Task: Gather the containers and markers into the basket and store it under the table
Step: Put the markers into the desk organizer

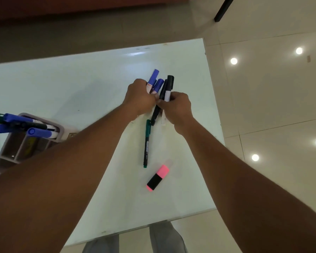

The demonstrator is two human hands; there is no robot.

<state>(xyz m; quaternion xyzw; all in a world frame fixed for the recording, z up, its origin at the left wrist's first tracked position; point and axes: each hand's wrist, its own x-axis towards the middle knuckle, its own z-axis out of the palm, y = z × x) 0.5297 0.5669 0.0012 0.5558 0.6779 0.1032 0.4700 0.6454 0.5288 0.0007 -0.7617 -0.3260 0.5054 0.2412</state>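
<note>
1. A pink highlighter (158, 177) lies on the white table (80, 79), nearest the person.
2. Beyond it lies a green pen (147, 143); at the far left stands a grey holder (11, 148) with markers in it.
3. Farthest, the left hand (140, 96) grips blue markers (154, 77) and the right hand (177, 108) grips black markers (169, 84), the two hands touching.

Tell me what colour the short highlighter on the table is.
The highlighter is pink and black, seen in head view.

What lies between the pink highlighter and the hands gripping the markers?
In the head view, a thin green pen lies lengthwise between the pink highlighter and the left hand and right hand gripping the markers; the rest is bare table.
</note>
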